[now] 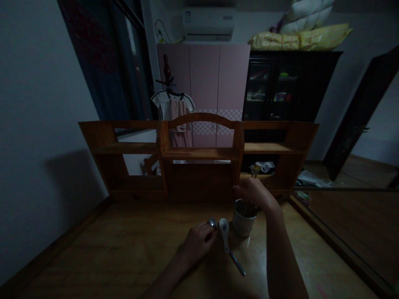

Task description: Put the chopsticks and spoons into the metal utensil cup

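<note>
My left hand (199,241) rests on the wooden table with its fingers curled against a shiny metal spoon (212,223), whose bowl shows past the fingertips. Just right of it lies a white ceramic spoon (223,228) with a small blue mark. A thin metal handle (237,263) sticks out near the end of the ceramic spoon; dim light hides whether it belongs to the metal spoon. Over a white cup (243,224), my right hand (253,193) has its fingers closed and pointing down. Thin strips show below them inside the dark cup, too unclear to name.
A wooden shelf unit (199,154) stands along the back of the table (140,241). A small gold-lidded item (256,167) and a white plastic bag (267,167) show at its lower right. A wall (40,166) borders the left side.
</note>
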{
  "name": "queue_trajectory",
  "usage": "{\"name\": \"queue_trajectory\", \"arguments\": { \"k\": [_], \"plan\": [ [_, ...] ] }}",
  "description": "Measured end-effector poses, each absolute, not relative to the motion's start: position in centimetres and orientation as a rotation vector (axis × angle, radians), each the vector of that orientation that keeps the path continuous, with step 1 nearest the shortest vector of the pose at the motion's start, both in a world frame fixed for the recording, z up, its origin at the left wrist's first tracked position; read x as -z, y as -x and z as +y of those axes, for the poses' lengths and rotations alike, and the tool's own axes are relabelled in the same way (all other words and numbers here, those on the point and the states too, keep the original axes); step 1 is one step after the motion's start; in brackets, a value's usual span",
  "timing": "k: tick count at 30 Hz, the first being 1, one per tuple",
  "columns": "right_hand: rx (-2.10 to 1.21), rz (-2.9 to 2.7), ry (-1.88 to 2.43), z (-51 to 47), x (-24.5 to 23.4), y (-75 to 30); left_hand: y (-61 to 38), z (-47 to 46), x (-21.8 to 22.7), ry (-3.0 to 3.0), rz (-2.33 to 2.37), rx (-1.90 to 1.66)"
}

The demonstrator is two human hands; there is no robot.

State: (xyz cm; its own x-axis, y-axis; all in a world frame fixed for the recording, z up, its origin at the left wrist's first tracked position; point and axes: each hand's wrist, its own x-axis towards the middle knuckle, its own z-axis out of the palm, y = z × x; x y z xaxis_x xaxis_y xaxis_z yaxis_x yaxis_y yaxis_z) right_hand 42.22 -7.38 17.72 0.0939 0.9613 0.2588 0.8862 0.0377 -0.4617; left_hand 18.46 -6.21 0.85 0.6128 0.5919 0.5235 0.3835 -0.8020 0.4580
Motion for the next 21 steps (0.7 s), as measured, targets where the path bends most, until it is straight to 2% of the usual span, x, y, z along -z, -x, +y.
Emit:
{"name": "queue_trajectory", "arguments": {
  "k": [6,13,21],
  "plan": [
    [0.35,-1.578,1.664,-8.9,-20.3,-41.5,-18.7,-6.3,-1.1,-2.494,0.872,-1.01],
    [0.426,-1.407,1.545,-10.5,-21.3,-40.9,-18.6,-5.5,0.1,-2.379,1.072,-1.008],
    [0.418,-1.337,1.56,-10.6,-21.1,-41.7,-18.5,-4.4,2.0,-2.409,1.052,-1.0]
  ]
}}
